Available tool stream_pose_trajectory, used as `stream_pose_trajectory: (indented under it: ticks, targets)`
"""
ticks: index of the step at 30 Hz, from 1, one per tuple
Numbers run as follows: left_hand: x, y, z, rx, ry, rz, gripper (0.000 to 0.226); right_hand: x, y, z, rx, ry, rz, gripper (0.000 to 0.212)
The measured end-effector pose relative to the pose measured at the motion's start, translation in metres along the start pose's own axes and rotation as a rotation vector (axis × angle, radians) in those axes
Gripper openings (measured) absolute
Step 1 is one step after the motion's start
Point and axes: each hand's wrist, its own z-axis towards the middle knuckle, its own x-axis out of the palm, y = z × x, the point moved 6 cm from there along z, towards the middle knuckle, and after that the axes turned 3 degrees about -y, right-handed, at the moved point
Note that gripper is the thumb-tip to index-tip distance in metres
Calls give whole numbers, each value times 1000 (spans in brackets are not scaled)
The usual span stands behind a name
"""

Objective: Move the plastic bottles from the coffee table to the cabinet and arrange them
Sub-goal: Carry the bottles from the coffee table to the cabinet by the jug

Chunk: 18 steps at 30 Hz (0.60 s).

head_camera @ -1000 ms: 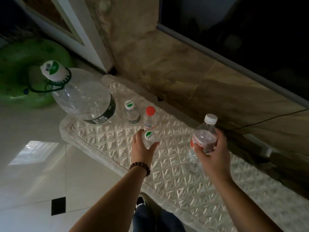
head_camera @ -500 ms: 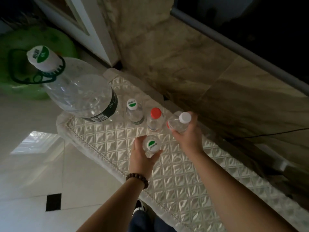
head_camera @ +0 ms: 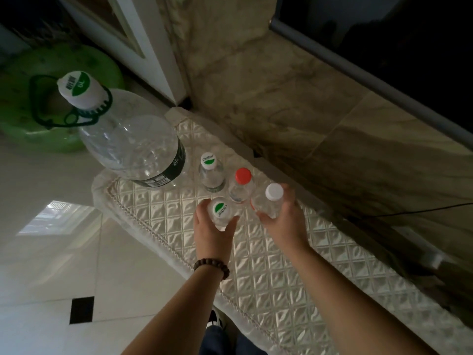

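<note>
Head view, centre frame: left hand (head_camera: 213,231) grips a clear green-capped bottle (head_camera: 220,212) on the quilted cabinet top (head_camera: 268,265); right hand (head_camera: 284,216) wraps a white-capped bottle (head_camera: 271,203), beside a red-capped bottle (head_camera: 242,185). Big jug (head_camera: 133,147) upper left.

At your 12 o'clock rises a marbled stone wall (head_camera: 294,103); glossy pale floor tiles (head_camera: 51,252) (window light reflected) spread at 8 o'clock, a green inflatable ring (head_camera: 30,134) at 10.
</note>
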Motion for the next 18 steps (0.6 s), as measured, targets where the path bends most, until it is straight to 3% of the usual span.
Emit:
stream_pose_trajectory:
  ticks: [7,12,18]
  targets:
    - [1,5,7,0,22,20,69,25,11,-20,-20,44,-3,79]
    - [-1,3,9,14,57,79,85,31,12,-22,-7,46,-29,80]
    - [-7,0,7,32,82,132,94,33,7,-24,22,101,13,102]
